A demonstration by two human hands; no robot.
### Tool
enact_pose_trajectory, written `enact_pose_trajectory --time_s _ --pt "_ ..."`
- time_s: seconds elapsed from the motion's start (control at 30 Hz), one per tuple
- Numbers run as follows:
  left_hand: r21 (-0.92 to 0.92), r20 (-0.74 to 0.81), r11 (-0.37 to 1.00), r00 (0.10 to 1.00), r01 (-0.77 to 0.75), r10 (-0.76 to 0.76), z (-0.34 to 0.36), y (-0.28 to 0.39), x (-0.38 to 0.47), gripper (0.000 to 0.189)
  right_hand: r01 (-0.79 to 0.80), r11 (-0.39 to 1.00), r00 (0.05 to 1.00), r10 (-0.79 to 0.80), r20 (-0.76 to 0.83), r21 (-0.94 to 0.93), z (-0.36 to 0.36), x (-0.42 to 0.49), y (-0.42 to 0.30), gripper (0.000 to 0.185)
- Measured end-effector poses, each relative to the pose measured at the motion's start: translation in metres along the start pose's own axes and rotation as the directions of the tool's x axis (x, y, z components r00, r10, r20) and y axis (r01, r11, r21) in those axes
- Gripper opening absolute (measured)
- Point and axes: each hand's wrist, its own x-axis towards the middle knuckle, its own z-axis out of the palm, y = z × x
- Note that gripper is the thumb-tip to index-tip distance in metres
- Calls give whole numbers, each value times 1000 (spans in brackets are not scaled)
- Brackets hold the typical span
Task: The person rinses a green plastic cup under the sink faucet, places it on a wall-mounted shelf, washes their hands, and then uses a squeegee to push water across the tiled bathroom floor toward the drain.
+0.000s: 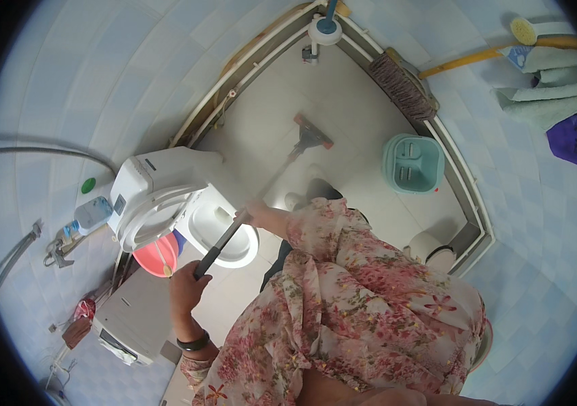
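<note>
My left hand (189,286), with a dark bangle on its wrist, is closed around the dark grip at the near end of a long-handled floor cleaning tool (227,236). Farther along the pole, my right hand (255,212) holds it above the toilet bowl's edge. The tool's dark, wide head (313,134) has orange-red ends and rests on the pale tiled floor (263,111). Whether that head is a brush or a squeegee cannot be told. Below the pole is the white toilet (242,254), its seat and lid (159,215) raised.
A teal foot basin (420,165) stands by the right wall, with a waste bin (433,251) nearer. A mop head (403,86) leans by the pipes; a plunger (325,30) is in the far corner. The pink basin (154,256) and washing machine (133,319) are left.
</note>
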Motion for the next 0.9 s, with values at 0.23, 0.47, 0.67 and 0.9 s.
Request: enact_pose_trajectory --time_s 0.23,0.47,0.67,0.9 --pt "37 -9 955 956 -294 295 52 -1 34 26 157 982 986 -150 69 -108 -99 33 -51 16" --pt "128 17 903 911 -410 411 93 34 70 24 239 966 967 -246 -71 -101 -160 56 -105 15" --pt "219 -32 936 957 -275 289 11 -4 33 24 123 971 992 -121 24 -204 -74 100 -29 18" --pt "250 -194 964 971 -90 141 -42 26 3 27 197 829 933 5 361 -523 -10 64 -11 32"
